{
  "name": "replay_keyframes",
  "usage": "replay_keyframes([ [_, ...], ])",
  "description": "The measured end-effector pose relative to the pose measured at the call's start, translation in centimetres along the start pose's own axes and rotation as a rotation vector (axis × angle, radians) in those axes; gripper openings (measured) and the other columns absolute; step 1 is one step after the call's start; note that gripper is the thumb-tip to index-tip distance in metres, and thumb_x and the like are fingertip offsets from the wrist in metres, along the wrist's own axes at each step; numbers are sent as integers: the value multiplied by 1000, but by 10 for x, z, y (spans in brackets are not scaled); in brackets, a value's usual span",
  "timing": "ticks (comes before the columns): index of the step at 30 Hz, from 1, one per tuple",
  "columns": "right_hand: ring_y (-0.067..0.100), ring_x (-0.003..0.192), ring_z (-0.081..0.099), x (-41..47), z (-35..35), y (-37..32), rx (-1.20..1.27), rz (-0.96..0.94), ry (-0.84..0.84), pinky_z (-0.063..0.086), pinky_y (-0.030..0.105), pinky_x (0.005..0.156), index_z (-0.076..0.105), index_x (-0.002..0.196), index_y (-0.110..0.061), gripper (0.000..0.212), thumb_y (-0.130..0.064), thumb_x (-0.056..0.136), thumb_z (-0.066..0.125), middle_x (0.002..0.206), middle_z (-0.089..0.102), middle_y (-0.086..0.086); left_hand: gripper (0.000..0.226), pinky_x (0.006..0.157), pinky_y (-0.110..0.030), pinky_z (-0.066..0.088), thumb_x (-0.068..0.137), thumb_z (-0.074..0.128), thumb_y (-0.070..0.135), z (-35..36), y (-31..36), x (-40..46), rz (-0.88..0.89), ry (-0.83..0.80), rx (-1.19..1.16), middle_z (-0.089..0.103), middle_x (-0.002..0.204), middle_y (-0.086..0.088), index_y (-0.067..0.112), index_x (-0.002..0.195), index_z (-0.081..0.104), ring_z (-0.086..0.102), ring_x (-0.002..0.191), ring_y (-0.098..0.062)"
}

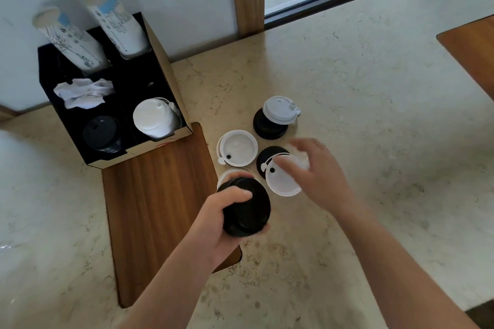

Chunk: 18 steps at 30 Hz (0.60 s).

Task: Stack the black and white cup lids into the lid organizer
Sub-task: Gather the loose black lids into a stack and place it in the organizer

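Note:
My left hand (224, 218) grips a stack of black lids (248, 208) just above the counter. My right hand (318, 171) is blurred and holds a white lid (280, 179) tilted over another black lid (270, 157). One white lid (238, 148) lies upside down on the counter. Farther back, a white lid (280, 109) leans on a black lid (268, 127). The black lid organizer (125, 99) stands at the left, with a black lid stack (101, 133) in its front left compartment and a white lid stack (155, 119) in its front right one.
Two stacks of paper cups (117, 24) lean out of the organizer's rear compartments, and crumpled white paper (83, 92) fills a middle one. The organizer sits on a wooden board (157, 195) on the marble counter (374, 115). A window and a wooden post stand behind.

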State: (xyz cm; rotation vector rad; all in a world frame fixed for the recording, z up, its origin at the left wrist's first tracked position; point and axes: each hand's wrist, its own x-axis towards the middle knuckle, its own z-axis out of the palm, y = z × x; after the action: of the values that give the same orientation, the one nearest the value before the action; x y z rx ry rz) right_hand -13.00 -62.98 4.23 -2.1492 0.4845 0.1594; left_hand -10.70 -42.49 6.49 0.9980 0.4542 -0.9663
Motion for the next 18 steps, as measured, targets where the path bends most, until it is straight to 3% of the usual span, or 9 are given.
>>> replay_keyframes([
  [3, 22, 132, 49, 48, -1, 17, -494, -4, -194, 33, 46, 107, 57, 142, -28, 44, -42, 100, 56, 142, 57, -1, 42, 71, -46, 58, 61, 80, 13, -5, 5, 5, 14, 116, -71, 62, 127, -21, 21, 102, 78, 61, 111, -45],
  [4, 20, 125, 53, 52, 5, 22, -529, -24, -247, 33, 44, 103, 66, 132, -30, 35, -40, 100, 54, 134, 61, -3, 44, 72, -47, 58, 57, 84, 14, -10, 6, 7, 18, 138, -94, 63, 125, -21, 21, 100, 79, 62, 110, -44],
  [6, 19, 109, 61, 55, 15, 28, -447, -53, -186, 36, 40, 94, 77, 109, -26, 28, -41, 100, 54, 115, 67, -4, 56, 73, -48, 58, 46, 91, 17, -18, 12, 8, 44, 162, -111, 70, 118, -19, 21, 101, 80, 67, 108, -43],
  [8, 23, 104, 64, 66, 14, 32, -381, -28, -64, 45, 42, 93, 74, 110, -21, 28, -42, 98, 59, 110, 67, -1, 60, 75, -49, 59, 41, 95, 20, -25, 15, 9, 62, 156, -118, 79, 103, -16, 22, 99, 81, 75, 100, -41],
  [11, 25, 114, 59, 78, 17, 25, -495, 65, -211, 50, 47, 97, 59, 128, -19, 61, -58, 83, 73, 122, 59, 1, 46, 77, -50, 59, 51, 91, 18, -28, 15, 12, 52, 164, -131, 81, 100, -16, 20, 96, 82, 75, 102, -45],
  [15, 29, 126, 46, 74, 34, 23, -682, 10, -319, 46, 49, 101, 44, 140, -25, 101, -76, 60, 79, 135, 46, 4, 39, 80, -51, 59, 60, 87, 18, -26, 12, 13, 3, 214, -152, 68, 127, -23, 18, 98, 81, 62, 124, -50],
  [18, 30, 127, 40, 62, 48, 31, -787, -68, -292, 41, 46, 99, 38, 143, -27, 107, -76, 58, 78, 141, 39, 4, 37, 81, -52, 58, 63, 86, 17, -26, 13, 11, -14, 196, -170, 64, 133, -25, 18, 100, 81, 59, 128, -51],
])
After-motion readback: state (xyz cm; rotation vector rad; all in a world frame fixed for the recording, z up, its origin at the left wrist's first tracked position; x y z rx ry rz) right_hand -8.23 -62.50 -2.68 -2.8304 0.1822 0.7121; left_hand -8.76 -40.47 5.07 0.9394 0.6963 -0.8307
